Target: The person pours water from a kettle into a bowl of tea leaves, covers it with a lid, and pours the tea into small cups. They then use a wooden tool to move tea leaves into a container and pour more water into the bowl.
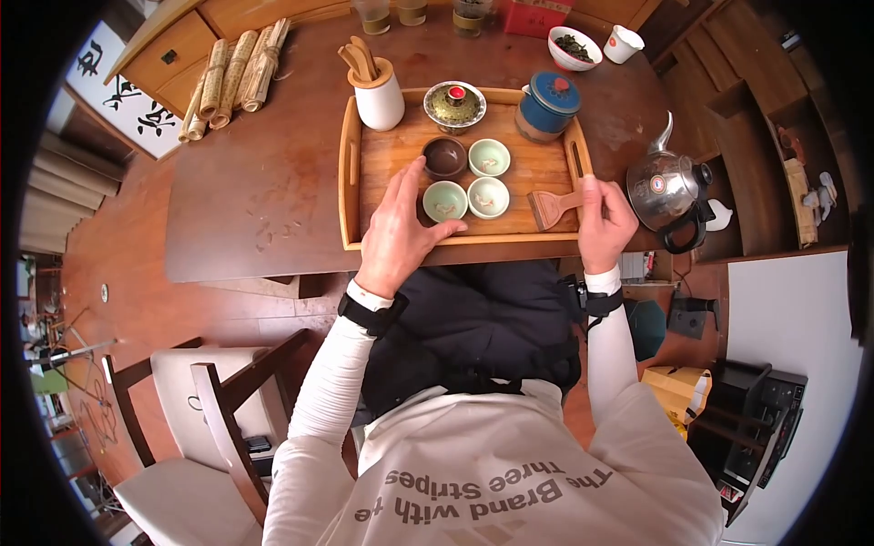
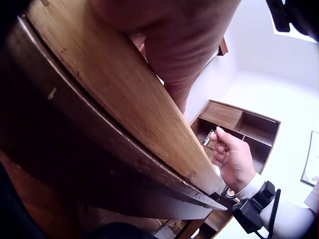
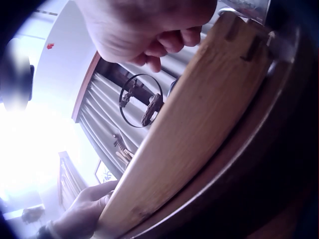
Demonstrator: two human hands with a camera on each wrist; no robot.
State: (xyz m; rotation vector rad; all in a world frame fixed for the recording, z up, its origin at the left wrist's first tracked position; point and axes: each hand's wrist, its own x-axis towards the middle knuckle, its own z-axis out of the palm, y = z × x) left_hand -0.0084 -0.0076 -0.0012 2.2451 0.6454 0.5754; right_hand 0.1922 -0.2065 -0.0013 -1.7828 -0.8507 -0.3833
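On the wooden tray [image 1: 510, 238], several small cups stand close together: a dark brown one [image 1: 446, 157] and pale green ones [image 1: 445, 201]. My left hand [image 1: 396, 227] reaches over the tray's front edge, fingers extended and thumb apart, beside the front left green cup; whether it touches the cup I cannot tell. Near the tray's right end my right hand [image 1: 607, 218] pinches the handle of a flat wooden brush [image 1: 548, 208], its wide end over the tray. In the right wrist view the right hand [image 3: 149, 30] has curled fingers above the tray wall [image 3: 174, 124]; the brush is hidden there.
At the tray's back stand a white tool holder [image 1: 379, 102], a lidded bowl [image 1: 454, 107] and a blue jar [image 1: 549, 105]. A steel kettle [image 1: 669, 187] is right of the tray. Bamboo rolls [image 1: 235, 77] and a bowl of leaves [image 1: 574, 50] lie farther back.
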